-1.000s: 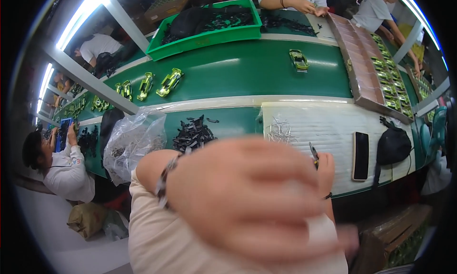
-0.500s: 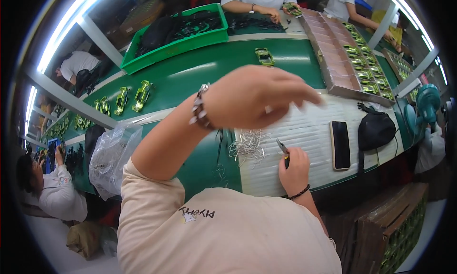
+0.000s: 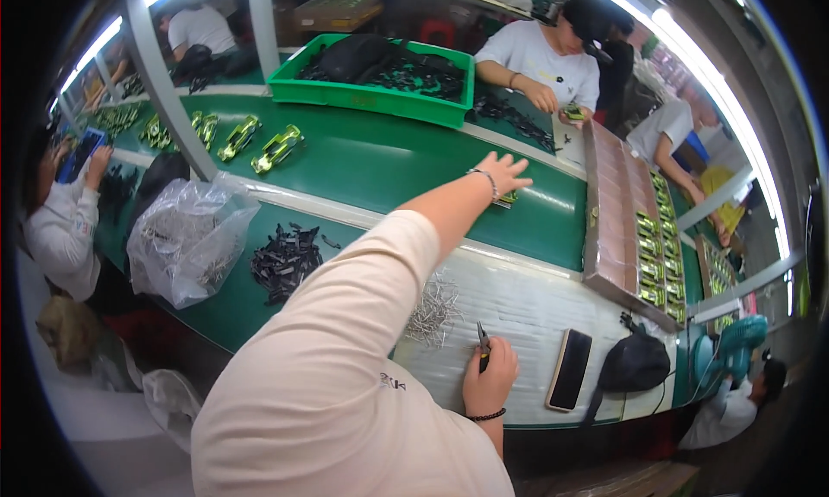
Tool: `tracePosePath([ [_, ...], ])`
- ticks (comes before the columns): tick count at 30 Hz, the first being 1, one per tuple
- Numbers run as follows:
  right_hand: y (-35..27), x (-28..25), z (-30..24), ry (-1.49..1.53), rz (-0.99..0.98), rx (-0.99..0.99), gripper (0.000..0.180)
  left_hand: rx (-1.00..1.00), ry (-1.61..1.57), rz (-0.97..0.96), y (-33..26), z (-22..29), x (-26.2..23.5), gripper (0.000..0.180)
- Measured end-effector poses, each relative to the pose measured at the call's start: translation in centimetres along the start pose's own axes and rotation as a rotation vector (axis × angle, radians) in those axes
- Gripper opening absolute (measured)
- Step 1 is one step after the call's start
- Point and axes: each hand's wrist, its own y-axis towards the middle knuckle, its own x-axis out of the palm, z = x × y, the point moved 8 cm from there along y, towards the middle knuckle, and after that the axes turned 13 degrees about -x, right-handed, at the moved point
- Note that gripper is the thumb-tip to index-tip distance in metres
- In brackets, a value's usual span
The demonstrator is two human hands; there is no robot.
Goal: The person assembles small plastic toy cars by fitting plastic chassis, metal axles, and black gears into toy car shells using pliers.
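Observation:
My left hand (image 3: 503, 177) is stretched out over the green belt with its fingers spread. Partly hidden beneath it on the belt is a shiny green part (image 3: 509, 200), shaped like a toy car body; I cannot tell whether the hand touches it. My right hand (image 3: 491, 373) rests low on the pale work mat, closed around a pair of needle-nose pliers (image 3: 483, 346) whose jaws point away from me. Left of the pliers lies a loose heap of thin silvery metal pins (image 3: 434, 314).
A phone (image 3: 569, 369) and a black pouch (image 3: 635, 363) lie to the right, near a teal fan (image 3: 732, 348). A divided box (image 3: 617, 195) holds green car bodies. To the left are black pieces (image 3: 285, 262) and a plastic bag (image 3: 192, 238); behind, a green crate (image 3: 371, 97). Co-workers sit around.
My left hand has moved from above the mat out over the belt, and its fingers have spread. The view has shifted. My right hand keeps hold of the pliers.

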Motion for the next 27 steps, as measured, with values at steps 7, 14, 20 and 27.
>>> tracePosePath([
  [7, 0.1, 0.0, 0.7, 0.098, 0.051, 0.1, 0.017, 0.051, 0.256, -0.119, 0.5, 1.8, 1.0, 0.044],
  [14, 1.3, 0.2, 0.1, 0.014, 0.004, 0.182, 0.02, -0.133, -1.068, -0.285, -15.0, 0.0, -8.5, 0.065],
  [20, 2.6, 1.2, -0.8, 0.0, -0.103, 0.136, 0.017, -0.469, -1.867, -0.946, -31.0, 3.1, -9.1, 0.053],
  [27, 3.7, 1.6, -2.0, -0.158, -0.184, -0.063, 0.015, -0.648, -1.728, -0.778, -32.7, 0.1, -5.0, 0.058],
])
